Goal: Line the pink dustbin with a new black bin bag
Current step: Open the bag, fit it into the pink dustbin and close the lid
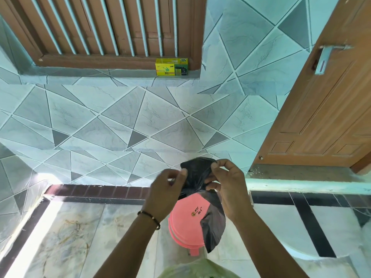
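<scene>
Both hands, left hand point(170, 183) and right hand point(226, 183), pinch the black bin bag point(197, 173) above the pink dustbin point(186, 219).

Grey geometric wall tiles point(124, 117); barred wooden window point(104, 27); wooden door point(321, 97) right; marble floor point(84, 233).

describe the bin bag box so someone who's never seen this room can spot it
Find the brown window frame with pale vertical bars, set in the grey-blue tiled wall. On the sill at its lower right corner, left of the wooden door, stands a small box. It is the only thing on that sill: bright yellow and green, with "bin" printed on its front.
</scene>
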`<state>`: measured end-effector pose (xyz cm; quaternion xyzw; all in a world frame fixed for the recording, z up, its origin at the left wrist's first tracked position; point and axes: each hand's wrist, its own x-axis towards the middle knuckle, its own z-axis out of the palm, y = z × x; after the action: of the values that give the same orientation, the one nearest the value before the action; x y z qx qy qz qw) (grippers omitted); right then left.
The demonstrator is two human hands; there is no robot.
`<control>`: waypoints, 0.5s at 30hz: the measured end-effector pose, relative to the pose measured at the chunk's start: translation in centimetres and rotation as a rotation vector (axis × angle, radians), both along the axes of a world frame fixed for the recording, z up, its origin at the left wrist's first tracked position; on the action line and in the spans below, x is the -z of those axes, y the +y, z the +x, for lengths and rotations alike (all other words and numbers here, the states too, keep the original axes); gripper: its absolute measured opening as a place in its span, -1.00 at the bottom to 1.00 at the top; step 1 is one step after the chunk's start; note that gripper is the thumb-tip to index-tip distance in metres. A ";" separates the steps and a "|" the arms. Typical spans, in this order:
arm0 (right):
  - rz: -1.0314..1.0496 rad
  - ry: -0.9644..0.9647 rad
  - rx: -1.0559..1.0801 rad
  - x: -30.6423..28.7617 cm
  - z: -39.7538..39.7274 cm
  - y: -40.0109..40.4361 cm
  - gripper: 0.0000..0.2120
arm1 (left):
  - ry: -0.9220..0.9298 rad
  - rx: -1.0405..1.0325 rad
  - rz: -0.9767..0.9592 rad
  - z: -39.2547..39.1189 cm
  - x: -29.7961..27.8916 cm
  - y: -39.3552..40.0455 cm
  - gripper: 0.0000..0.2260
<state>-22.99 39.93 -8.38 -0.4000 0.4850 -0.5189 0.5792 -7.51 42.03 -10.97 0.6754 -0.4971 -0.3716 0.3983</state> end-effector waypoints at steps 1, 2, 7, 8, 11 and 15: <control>-0.005 -0.005 -0.017 0.1 0.2 0.1 -0.90 | 0.047 0.058 0.022 -0.5 0.0 -0.2 -0.65; -0.006 -0.005 -0.034 0.2 0.4 0.2 -0.89 | 0.056 0.089 0.031 -0.9 0.2 -0.4 -0.61; 0.057 -0.252 -0.032 0.6 -0.3 -0.1 -0.82 | 0.041 -0.065 0.002 -0.1 1.5 -0.9 -0.84; 0.079 -0.352 -0.015 0.6 -0.7 -0.2 -0.81 | 0.040 -0.079 0.007 0.4 1.7 -0.9 -0.88; 0.179 -0.626 0.027 0.4 -0.7 -0.5 -0.79 | -0.170 -0.087 -0.036 1.8 2.3 -0.9 -0.88; 0.214 -0.757 -0.032 -1.1 -0.1 -0.1 -0.71 | -0.333 -0.083 0.022 3.3 3.7 -1.2 -0.81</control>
<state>-23.08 39.81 -7.28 -0.1251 0.2824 -0.5671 0.7635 -4.26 40.87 -14.70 0.7518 -0.5239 -0.2433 0.3179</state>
